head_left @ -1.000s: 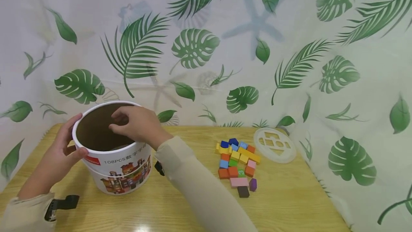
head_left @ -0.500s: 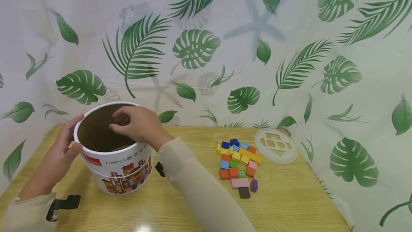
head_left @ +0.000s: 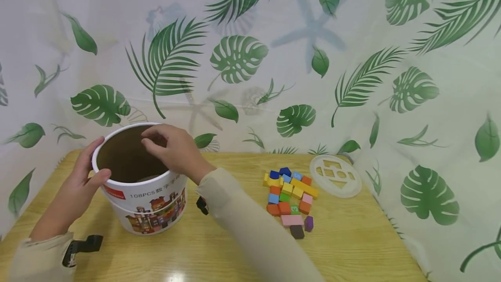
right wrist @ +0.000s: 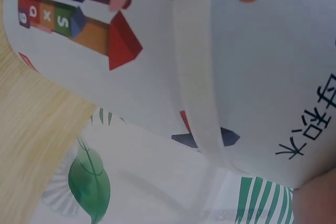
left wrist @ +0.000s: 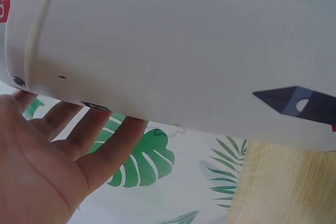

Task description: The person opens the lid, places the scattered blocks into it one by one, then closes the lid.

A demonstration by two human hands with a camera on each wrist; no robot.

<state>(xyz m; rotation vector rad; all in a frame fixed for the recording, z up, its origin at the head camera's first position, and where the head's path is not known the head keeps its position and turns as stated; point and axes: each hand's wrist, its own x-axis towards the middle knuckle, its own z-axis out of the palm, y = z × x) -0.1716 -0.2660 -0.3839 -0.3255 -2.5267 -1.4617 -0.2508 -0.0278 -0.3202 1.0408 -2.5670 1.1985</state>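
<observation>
A white printed bucket (head_left: 146, 206) with an open top stands upright at the left of the table. My left hand (head_left: 78, 186) holds its left side, thumb near the front rim and fingers spread along the outer wall, as the left wrist view shows. Over the right rim reaches my right hand (head_left: 176, 149), fingers loosely bent above the opening, with nothing visible between thumb and forefinger. Its lower fingers are hidden. The right wrist view shows the bucket's wall (right wrist: 131, 90) close up. Inside, the bucket looks dark; its contents cannot be made out.
Several coloured toy blocks (head_left: 291, 220) lie clustered on the wooden table (head_left: 352, 247) right of the bucket. Behind them is a round whitish lid (head_left: 354, 188) with shaped cutouts. A leaf-patterned curtain (head_left: 250, 16) hangs at the table's back and sides.
My right hand has shifted slightly right and up over the rim. The bucket and my left hand have moved a little to the right in the view. The blocks stay put.
</observation>
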